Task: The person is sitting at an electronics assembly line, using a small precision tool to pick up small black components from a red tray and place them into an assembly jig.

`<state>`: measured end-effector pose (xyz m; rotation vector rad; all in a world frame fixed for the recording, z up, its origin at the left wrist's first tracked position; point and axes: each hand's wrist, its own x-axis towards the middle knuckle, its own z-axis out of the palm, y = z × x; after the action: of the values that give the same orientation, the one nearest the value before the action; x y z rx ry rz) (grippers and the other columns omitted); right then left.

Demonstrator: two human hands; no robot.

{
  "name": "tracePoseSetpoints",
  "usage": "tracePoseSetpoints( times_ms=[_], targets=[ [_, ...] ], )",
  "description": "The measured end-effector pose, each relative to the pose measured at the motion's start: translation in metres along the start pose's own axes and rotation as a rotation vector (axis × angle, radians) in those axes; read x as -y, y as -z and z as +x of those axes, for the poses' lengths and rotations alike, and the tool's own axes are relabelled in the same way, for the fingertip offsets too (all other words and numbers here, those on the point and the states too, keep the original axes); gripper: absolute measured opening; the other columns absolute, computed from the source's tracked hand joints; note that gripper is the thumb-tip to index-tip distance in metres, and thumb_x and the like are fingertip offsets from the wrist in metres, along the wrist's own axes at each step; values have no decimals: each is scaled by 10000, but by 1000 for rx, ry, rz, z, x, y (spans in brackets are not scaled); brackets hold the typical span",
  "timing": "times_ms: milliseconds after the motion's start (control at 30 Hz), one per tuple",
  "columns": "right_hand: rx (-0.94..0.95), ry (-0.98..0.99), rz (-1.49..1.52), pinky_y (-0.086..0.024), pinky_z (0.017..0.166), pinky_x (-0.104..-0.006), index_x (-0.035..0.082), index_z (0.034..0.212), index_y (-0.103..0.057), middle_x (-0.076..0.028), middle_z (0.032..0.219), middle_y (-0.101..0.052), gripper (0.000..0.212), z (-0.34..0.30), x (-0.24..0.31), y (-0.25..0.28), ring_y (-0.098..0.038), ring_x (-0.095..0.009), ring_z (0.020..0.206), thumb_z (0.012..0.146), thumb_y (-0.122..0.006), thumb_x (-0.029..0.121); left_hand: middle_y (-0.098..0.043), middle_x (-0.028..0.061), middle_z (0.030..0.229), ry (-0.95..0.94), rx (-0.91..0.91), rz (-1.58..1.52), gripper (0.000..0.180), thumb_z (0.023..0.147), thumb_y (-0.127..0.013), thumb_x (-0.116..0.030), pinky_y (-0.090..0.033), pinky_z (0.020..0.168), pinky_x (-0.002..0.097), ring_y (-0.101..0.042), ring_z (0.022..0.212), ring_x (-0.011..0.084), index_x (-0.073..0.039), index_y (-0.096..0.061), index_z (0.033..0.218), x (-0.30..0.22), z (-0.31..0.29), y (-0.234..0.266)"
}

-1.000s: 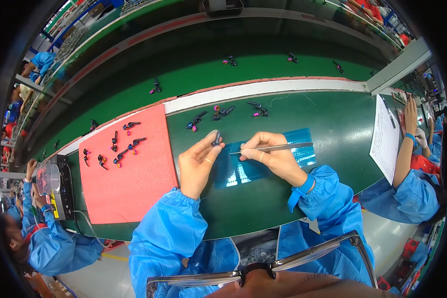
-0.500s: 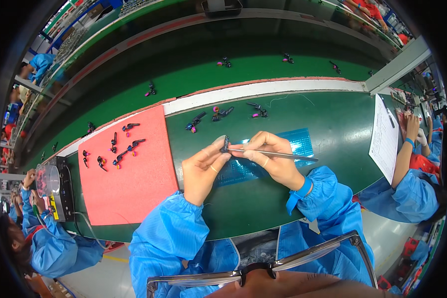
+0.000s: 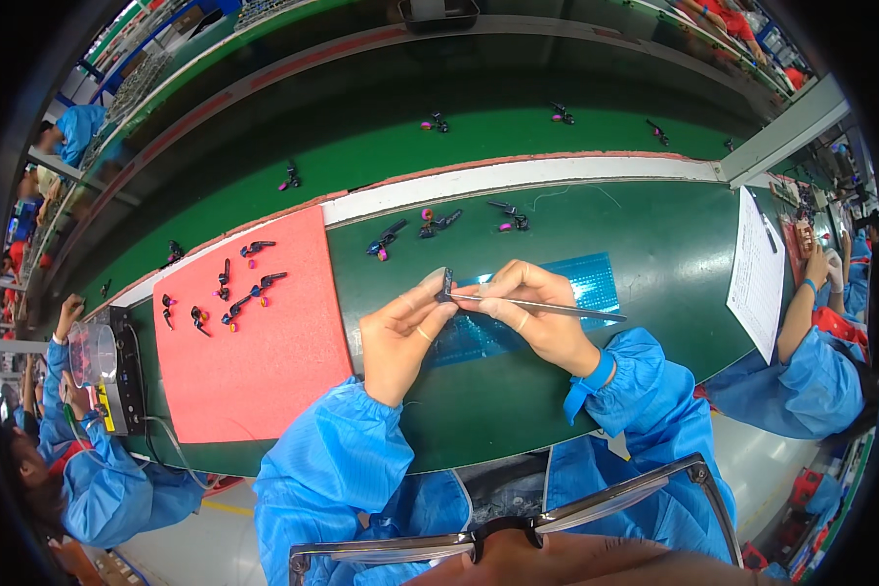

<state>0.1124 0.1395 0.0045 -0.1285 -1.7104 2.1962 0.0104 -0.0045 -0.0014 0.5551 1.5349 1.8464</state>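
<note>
My left hand (image 3: 403, 337) pinches a small dark stem-shaped part, which looks like an earbud piece (image 3: 446, 282), between thumb and fingers. In my right hand (image 3: 542, 311) is a slim pair of metal tweezers (image 3: 596, 313), lying almost level. Their tip meets the lower part of the earbud piece. Fingertips hide some of that piece, and I cannot make out the detail at the tip. Under my hands lies a shiny blue perforated sheet (image 3: 589, 278). Just beyond them, several dark earbud parts (image 3: 439, 224) with pink and orange bits rest on the green table.
A pink foam mat (image 3: 254, 391) with several more earbud parts lies at left. Past the white ledge (image 3: 518, 174), a green conveyor (image 3: 371, 156) carries spaced-out parts. A paper sheet with a pen (image 3: 755, 273) lies at right. Co-workers sit on both sides, with a black device (image 3: 122, 366) at left.
Parts on the conveyor have shifted slightly left. My hands keep nearly the same pose with the tweezers at the piece. The left co-worker's hand has moved up toward the conveyor.
</note>
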Motion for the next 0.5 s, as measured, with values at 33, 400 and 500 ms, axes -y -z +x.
tracePoseSetpoints(
  times_ms=[33,400,500],
  targets=[
    [0,1,3,-486,834,-286,-30,856,-499,-181,993,-597,48,0,0,0,-586,-220,979,832,-541,-27,-567,150,1098,5,-1,0,371,792,-597,40,-469,854,268,-566,987,190,70,-507,1150,0,0,0],
    [-1,10,11,-485,835,-285,-29,857,-496,-186,992,-600,47,0,-1,-1,-585,-220,982,832,-535,-34,-570,149,1097,9,-7,2,370,787,-601,43,-468,858,270,-569,987,192,60,-516,1147,2,0,0],
    [-6,40,-8,-484,830,-279,-26,857,-499,-183,989,-602,53,0,-3,-3,-589,-210,967,828,-543,-31,-575,150,1087,7,-19,15,367,788,-598,46,-468,856,269,-573,981,192,61,-517,1145,1,0,0]
  ],
)
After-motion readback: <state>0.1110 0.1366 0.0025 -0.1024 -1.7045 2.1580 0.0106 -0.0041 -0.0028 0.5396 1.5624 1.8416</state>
